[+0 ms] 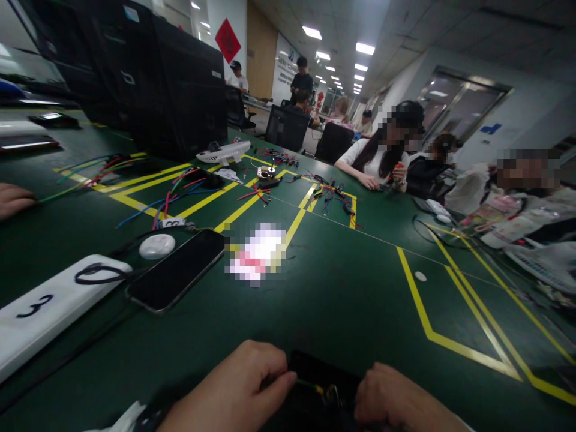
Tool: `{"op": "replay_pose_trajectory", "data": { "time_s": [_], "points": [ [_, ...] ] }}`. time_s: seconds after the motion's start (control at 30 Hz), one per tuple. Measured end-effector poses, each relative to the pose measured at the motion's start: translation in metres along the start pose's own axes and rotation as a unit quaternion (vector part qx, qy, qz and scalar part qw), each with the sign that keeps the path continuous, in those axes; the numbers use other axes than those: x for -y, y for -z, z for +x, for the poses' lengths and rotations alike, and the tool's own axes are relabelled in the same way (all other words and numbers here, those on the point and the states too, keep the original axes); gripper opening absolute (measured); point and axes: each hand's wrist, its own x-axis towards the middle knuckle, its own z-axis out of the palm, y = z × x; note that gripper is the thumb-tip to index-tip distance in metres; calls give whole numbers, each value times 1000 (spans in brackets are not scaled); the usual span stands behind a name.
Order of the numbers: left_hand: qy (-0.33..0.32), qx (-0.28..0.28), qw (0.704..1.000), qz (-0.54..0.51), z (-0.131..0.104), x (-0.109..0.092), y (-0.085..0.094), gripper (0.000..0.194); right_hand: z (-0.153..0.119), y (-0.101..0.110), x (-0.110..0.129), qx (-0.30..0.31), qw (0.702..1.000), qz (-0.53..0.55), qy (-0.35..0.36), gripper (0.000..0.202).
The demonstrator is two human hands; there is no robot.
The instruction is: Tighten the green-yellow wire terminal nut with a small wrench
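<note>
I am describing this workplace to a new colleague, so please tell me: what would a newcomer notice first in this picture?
First, at the bottom edge, the left hand and right hand pinch a thin green and yellow wire over a small black part. To the left lie a dark phone and a white strip marked 3 on the green table. Farther back, coloured wires cross yellow floor-style tape lines.

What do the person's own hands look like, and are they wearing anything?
Both are bare, with no gloves or rings in view. The left hand has a dark band at the wrist beside a white sleeve edge. The right hand shows no sleeve or band.
</note>
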Motion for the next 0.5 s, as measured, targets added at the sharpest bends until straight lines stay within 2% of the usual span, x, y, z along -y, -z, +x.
{"op": "replay_pose_trajectory", "data": {
  "time_s": [0.13, 0.37, 0.5],
  "points": [
    [0, 1, 1000, -7, 0, 1, 0, 29, 5, -8, -17, 33, 999, -4, 33, 41],
    [1, 2, 1000, -11, -1, 3, -1, 29, 26, 7, 5, 3, 1000, -24, -1, 35],
    [2, 2, 1000, -8, 0, 5, -2, 31, 25, 11, 6, -3, 1000, -14, 9, 35]
  ]
}}
